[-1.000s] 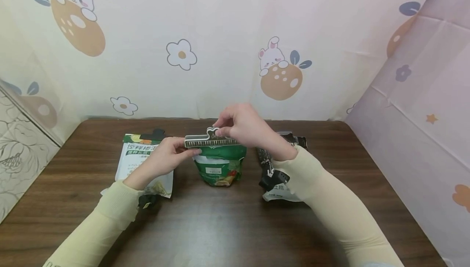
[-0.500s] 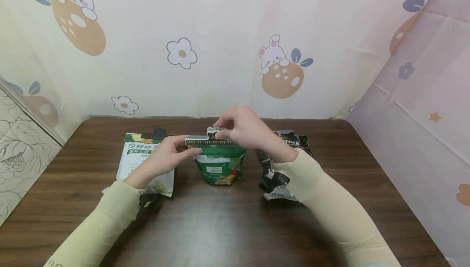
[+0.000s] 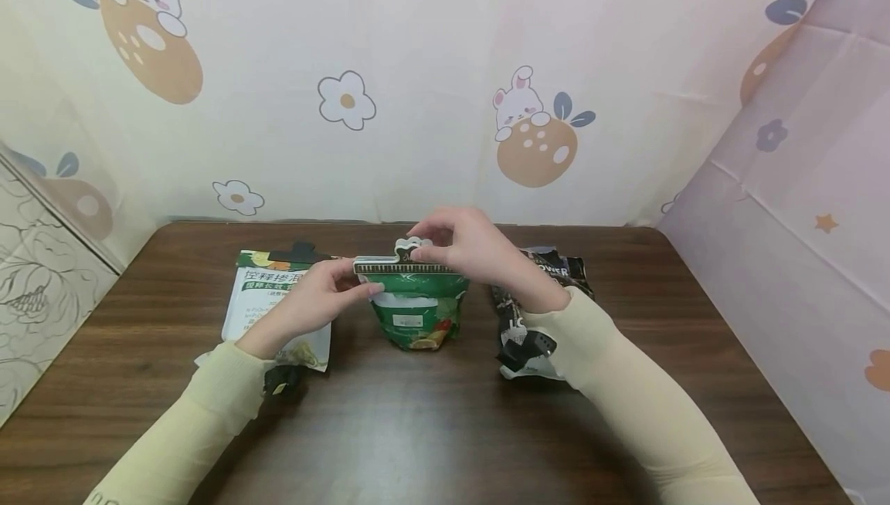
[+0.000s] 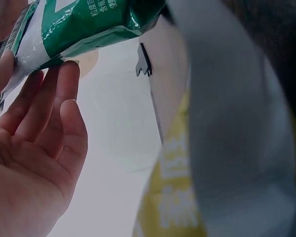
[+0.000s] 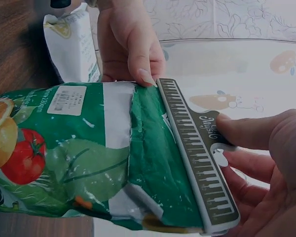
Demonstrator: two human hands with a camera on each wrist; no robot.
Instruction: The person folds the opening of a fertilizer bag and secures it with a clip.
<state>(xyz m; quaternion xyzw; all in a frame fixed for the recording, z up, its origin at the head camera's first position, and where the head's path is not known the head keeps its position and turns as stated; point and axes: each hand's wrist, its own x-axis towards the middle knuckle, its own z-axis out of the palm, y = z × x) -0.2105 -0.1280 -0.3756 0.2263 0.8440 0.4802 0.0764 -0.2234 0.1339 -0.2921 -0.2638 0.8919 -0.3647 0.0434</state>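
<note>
A green printed bag [image 3: 420, 312] stands upright at the middle of the table, its top folded over. A long bag clip [image 5: 200, 158] with a piano-key pattern lies along that folded top edge. My right hand [image 3: 473, 246] holds the clip's handle from above, thumb on the near side in the right wrist view, fingers behind. My left hand [image 3: 323, 296] pinches the bag's upper left corner beside the clip's end, with the thumb in front. The left wrist view shows the other left fingers [image 4: 69, 84] extended under the green bag [image 4: 84, 24].
Left of the green bag lies a white and green bag [image 3: 243, 304] with a black clip [image 3: 300, 252] at its top. A black and white bag [image 3: 514, 320] lies on the right, partly behind my right forearm. A patterned curtain [image 3: 417, 142] hangs behind the table [image 3: 389, 428].
The clip has settled from slightly tilted to level along the bag's top. My right hand has lowered a little with it, while the left hand keeps its place.
</note>
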